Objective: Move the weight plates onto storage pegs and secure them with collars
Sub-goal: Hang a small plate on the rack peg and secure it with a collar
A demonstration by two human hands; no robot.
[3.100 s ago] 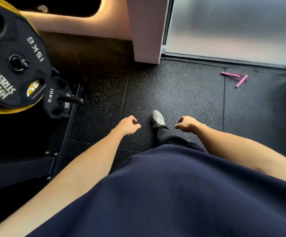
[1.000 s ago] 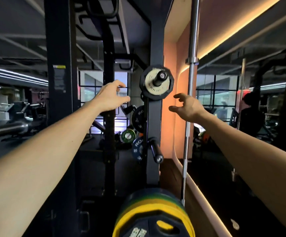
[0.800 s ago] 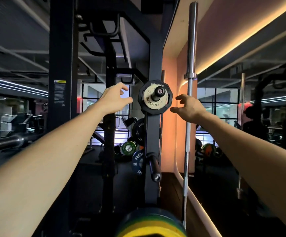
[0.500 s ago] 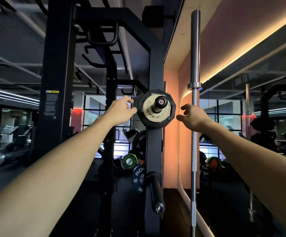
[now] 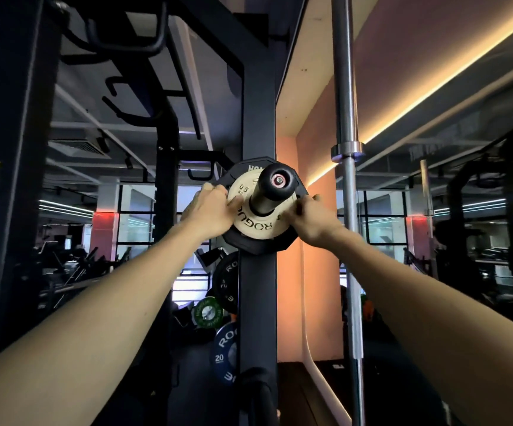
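Single head-worn view, looking forward and slightly upward along both outstretched forearms, sitting close to the rack upright and storage peg at centre frame.

Dim gym, warm strip light, wide-angle warp

A glowing ceiling strip tints the wall orange; pale windows backlight the dark rack. Both forearms are softly lit, the background is murky and slightly soft, and straight lines bend toward the edges.

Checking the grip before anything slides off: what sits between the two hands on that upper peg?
In the head view, the small cream Rogue plate on the storage peg lies between the left hand and right hand, with a larger black plate behind it.
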